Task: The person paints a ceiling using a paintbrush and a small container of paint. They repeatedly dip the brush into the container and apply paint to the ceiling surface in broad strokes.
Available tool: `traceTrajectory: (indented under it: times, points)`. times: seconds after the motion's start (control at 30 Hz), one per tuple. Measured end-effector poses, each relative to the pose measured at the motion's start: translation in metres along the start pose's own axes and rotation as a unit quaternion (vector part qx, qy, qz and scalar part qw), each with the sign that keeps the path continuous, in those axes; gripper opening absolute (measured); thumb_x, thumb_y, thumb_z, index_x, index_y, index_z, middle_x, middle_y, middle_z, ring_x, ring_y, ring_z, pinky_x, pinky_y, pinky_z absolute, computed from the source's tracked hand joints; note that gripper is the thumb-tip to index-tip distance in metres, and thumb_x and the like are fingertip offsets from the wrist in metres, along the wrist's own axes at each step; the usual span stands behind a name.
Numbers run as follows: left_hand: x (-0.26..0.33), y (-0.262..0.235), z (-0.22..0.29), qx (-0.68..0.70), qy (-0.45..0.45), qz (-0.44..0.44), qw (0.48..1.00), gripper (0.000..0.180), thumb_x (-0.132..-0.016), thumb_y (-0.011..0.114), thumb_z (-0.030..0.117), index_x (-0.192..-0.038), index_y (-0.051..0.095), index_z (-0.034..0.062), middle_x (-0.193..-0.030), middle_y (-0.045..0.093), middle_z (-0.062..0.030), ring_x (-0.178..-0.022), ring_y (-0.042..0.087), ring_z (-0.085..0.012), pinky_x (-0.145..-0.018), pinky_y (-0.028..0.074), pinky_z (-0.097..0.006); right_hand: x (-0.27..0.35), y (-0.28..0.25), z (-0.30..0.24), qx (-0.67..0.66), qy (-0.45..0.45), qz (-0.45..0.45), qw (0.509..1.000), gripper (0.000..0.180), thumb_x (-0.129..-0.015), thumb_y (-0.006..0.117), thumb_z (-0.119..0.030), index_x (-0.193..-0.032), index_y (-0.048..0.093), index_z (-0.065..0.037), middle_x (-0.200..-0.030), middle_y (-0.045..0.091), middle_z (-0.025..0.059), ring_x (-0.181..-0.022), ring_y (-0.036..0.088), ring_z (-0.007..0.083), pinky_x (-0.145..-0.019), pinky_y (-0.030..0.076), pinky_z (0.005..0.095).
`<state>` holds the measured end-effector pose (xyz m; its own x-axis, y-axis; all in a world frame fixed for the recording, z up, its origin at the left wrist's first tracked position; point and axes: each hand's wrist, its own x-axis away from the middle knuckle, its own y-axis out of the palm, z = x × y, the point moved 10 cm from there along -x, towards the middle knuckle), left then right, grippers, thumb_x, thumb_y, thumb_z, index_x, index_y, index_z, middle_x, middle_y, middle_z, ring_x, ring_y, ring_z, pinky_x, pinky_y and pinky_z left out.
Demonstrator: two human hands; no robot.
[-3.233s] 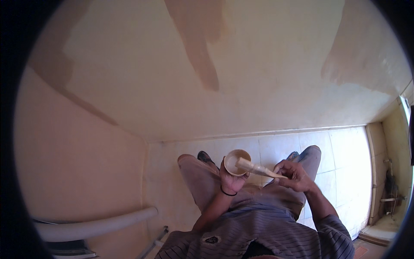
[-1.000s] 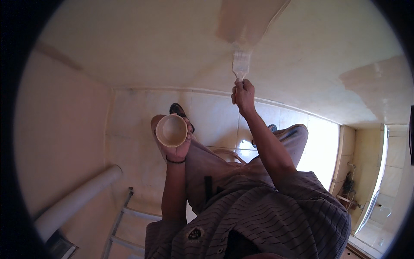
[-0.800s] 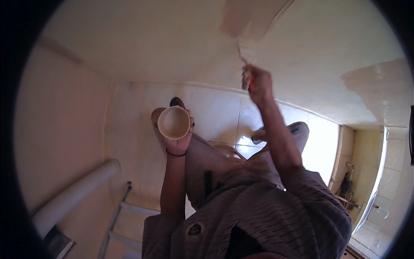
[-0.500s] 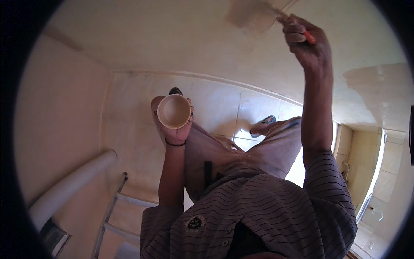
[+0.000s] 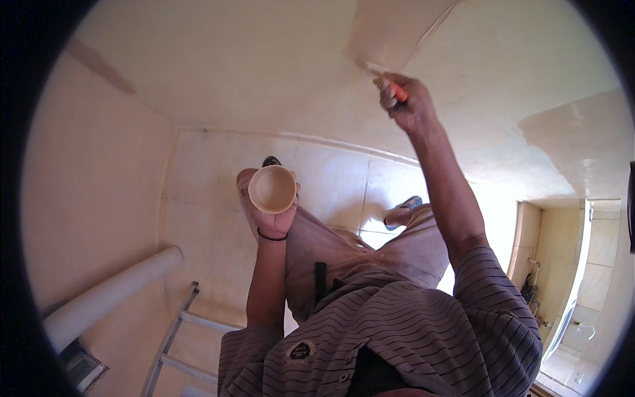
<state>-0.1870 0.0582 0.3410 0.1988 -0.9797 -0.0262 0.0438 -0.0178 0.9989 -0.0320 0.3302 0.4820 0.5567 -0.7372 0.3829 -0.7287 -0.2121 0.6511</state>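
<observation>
My left hand [image 5: 280, 221] is wrapped round a small pale round pot [image 5: 253, 190], held upright with its mouth facing up. Its inside is coated in a beige tone, and how much it holds I cannot tell. My right hand [image 5: 411, 104] grips a paintbrush by its orange-red handle [image 5: 399, 92]. The brush's tip lies at the lower edge of a darker, wet-looking beige patch [image 5: 390, 32] on the pale wall [image 5: 264, 73] ahead of me.
Another darker patch [image 5: 575, 135] marks the wall at right. At lower left are a metal ladder [image 5: 173, 337] and a thick white pipe [image 5: 119, 294]. Pale floor tiles [image 5: 324, 169] lie under my feet. A doorway with plumbing [image 5: 532, 291] opens at right.
My right hand has moved down and to the left along the wall with the paintbrush. More of the darker patch shows above it. The pot sits slightly lower in view.
</observation>
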Motion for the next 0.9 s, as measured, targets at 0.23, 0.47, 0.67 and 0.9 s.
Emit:
traceTrajectory:
  times: [0.23, 0.47, 0.67, 0.9]
  points:
    - [0.004, -0.003, 0.004, 0.002, -0.007, -0.009, 1.0, 0.07, -0.098, 0.057, 0.056, -0.145, 0.047, 0.0048, -0.133, 0.055, -0.0284, -0.112, 0.059, -0.0437, -0.08, 0.061, -0.044, 0.079, 0.075, -0.085, 0.047, -0.136, -0.142, 0.979, 0.033, -0.107, 0.047, -0.014, -0.12, 0.052, 0.015, -0.077, 0.061, 0.0074, -0.055, 0.055, 0.0104, -0.044, 0.041, 0.0199]
    - [0.002, -0.008, 0.002, -0.013, 0.006, 0.017, 1.0, 0.069, -0.097, 0.058, 0.054, -0.143, 0.049, 0.0039, -0.131, 0.056, -0.028, -0.111, 0.06, -0.043, -0.079, 0.06, -0.045, 0.062, 0.026, -0.061, 0.251, -0.315, 0.019, 0.915, 0.022, -0.106, 0.054, -0.018, -0.114, 0.059, 0.001, -0.079, 0.065, 0.0103, -0.056, 0.062, 0.0186, -0.047, 0.049, 0.0315]
    - [0.001, -0.005, 0.003, -0.011, 0.005, 0.008, 1.0, 0.067, -0.097, 0.057, 0.054, -0.141, 0.052, 0.0035, -0.13, 0.057, -0.028, -0.11, 0.06, -0.0432, -0.077, 0.06, -0.044, 0.024, -0.043, 0.059, 0.217, -0.12, 0.067, 0.966, 0.022, -0.103, 0.055, -0.015, -0.101, 0.061, 0.005, -0.071, 0.061, 0.0115, -0.046, 0.057, 0.0211, -0.04, 0.043, 0.0326]
    - [0.003, 0.005, -0.002, -0.02, 0.003, 0.024, 1.0, 0.068, -0.097, 0.057, 0.056, -0.141, 0.051, 0.0041, -0.129, 0.057, -0.0279, -0.108, 0.06, -0.043, -0.074, 0.06, -0.043, 0.031, -0.004, -0.011, 0.109, -0.095, 0.055, 0.988, 0.022, -0.101, 0.056, -0.014, -0.095, 0.062, 0.006, -0.071, 0.059, 0.0091, -0.053, 0.053, 0.0166, -0.046, 0.04, 0.029]
